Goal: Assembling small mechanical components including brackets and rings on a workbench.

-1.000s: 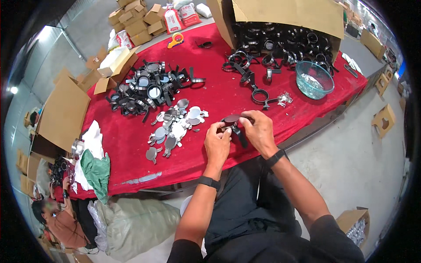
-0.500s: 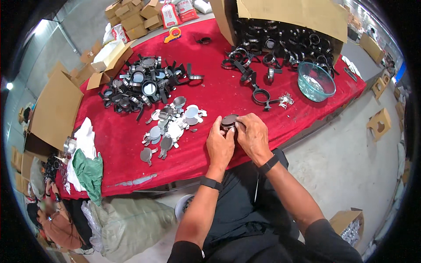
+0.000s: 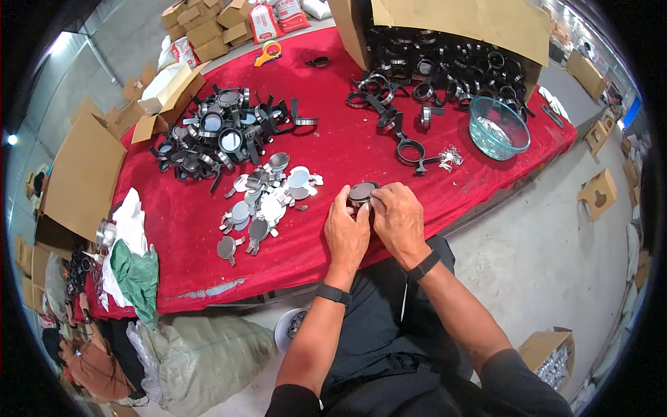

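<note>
Near the table's front edge, my left hand (image 3: 347, 234) grips a small round part with a dark flat top and a shiny metal rim (image 3: 361, 192). My right hand (image 3: 400, 221) pinches the same part from its right side; whatever else lies between those fingers is too small to make out. Left of my hands lie loose metal discs with tabs (image 3: 271, 206), some grey and some pale. Behind them is a heap of black-handled round parts with metal rims (image 3: 230, 141). Black rings with handles (image 3: 410, 151) lie beyond my right hand, beside small wire pieces (image 3: 451, 157).
A glass bowl (image 3: 499, 128) of small metal pieces stands at the right. Behind it, a cardboard box (image 3: 458, 26) spills black rings. White and green cloths (image 3: 136, 267) hang over the left edge. A tape dispenser (image 3: 268, 53) lies far back. Another person (image 3: 96, 367) is at lower left.
Both hands stay on the round part, with the right fingers shifted slightly at its rim. The view has moved a little, so the table's things appear slightly further left.
</note>
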`<state>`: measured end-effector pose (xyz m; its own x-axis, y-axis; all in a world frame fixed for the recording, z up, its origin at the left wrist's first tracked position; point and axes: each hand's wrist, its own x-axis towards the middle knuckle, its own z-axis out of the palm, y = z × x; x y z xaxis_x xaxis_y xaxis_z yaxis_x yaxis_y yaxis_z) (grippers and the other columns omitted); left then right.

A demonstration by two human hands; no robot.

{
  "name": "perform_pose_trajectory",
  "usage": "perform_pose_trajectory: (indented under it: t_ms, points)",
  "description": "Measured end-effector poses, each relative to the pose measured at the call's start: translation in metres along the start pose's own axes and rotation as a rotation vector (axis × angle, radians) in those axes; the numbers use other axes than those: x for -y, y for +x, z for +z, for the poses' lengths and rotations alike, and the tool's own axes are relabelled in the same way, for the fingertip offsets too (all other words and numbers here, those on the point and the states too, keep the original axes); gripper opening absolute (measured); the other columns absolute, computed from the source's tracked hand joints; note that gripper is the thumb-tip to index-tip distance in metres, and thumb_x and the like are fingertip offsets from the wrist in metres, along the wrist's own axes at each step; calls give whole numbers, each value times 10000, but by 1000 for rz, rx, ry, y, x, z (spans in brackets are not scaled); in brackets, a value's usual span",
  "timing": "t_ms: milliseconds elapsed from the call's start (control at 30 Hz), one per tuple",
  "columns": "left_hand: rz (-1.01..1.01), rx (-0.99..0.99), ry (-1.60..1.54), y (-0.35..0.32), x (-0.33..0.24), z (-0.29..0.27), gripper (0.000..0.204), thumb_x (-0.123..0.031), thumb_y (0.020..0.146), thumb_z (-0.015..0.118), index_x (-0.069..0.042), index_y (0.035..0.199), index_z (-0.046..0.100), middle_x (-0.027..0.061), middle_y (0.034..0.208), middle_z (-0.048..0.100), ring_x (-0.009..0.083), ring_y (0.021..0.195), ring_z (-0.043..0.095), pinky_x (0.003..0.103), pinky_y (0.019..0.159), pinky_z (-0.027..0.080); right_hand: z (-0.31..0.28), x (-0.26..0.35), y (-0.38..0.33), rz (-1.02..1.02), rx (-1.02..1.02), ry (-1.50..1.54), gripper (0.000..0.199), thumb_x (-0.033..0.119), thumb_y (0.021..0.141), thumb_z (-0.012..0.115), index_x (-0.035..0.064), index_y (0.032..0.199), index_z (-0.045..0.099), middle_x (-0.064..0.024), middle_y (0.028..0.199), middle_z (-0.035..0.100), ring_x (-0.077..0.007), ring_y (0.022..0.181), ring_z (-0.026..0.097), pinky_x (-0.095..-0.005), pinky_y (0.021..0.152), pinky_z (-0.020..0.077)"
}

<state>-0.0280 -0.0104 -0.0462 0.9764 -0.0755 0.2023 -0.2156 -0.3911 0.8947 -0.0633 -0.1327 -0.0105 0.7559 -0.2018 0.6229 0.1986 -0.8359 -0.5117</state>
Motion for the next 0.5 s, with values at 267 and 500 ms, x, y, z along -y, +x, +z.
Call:
perform_pose_trajectory:
  t_ms: [267, 500]
  points:
    - [36, 25, 15, -4, -8, -3, 426, -132, 968, 723, -43, 1383, 685, 228, 1338, 691, 370, 1170, 701, 444, 1022, 557, -2, 1, -3, 12, 66, -57, 124, 123, 906, 728, 9, 952, 745, -203, 950, 666, -392, 942, 673, -497, 810, 555]
    - [104, -1, 8, 2, 5, -2, 350, -75, 976, 719, 10, 1315, 737, 196, 1343, 720, 293, 1210, 711, 380, 1043, 557, 1, -17, 24, 348, 133, 57, 428, 379, 984, 703, -41, 920, 756, -246, 874, 705, -458, 850, 695, -528, 796, 569]
